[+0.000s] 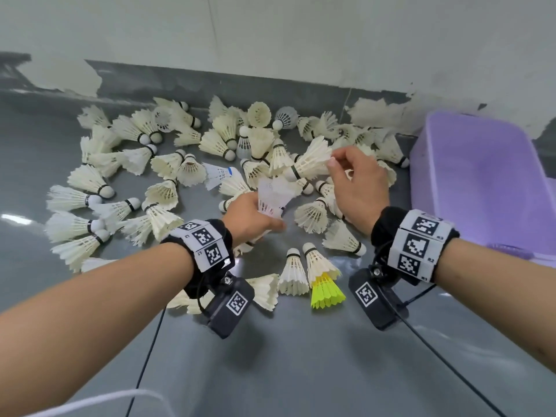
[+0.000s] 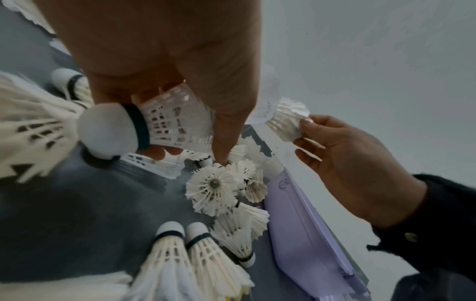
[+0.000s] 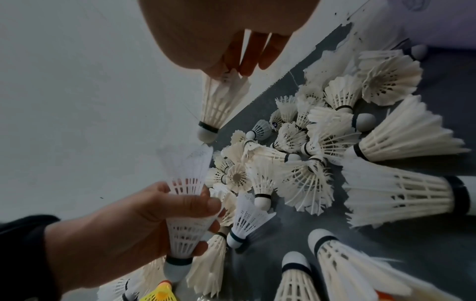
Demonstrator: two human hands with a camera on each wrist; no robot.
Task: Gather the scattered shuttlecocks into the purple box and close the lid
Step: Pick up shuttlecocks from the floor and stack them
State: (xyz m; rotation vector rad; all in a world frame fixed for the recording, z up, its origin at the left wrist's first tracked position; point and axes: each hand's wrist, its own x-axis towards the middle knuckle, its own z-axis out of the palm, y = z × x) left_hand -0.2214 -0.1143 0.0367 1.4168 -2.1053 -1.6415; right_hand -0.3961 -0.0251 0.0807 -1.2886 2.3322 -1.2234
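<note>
Many white feather shuttlecocks [image 1: 168, 164] lie scattered on the grey floor against the wall. My left hand [image 1: 264, 218] grips a white plastic shuttlecock [image 1: 272, 197] round its skirt, cork toward the wrist; the left wrist view shows this plastic shuttlecock [image 2: 167, 122] close up. My right hand [image 1: 332, 162] pinches the feather rim of one feather shuttlecock [image 1: 313, 161], which hangs cork down [image 3: 219, 101] above the pile. The purple box [image 1: 481, 182] stands at the right by the wall; only its flat top shows.
A yellow shuttlecock [image 1: 326, 291] and two white ones lie near my wrists. A plastic shuttlecock with a blue mark [image 1: 218, 174] lies mid-pile. The wall [image 1: 270, 40], its paint peeling at the base, bounds the far side. Camera cables trail over the bare floor in front.
</note>
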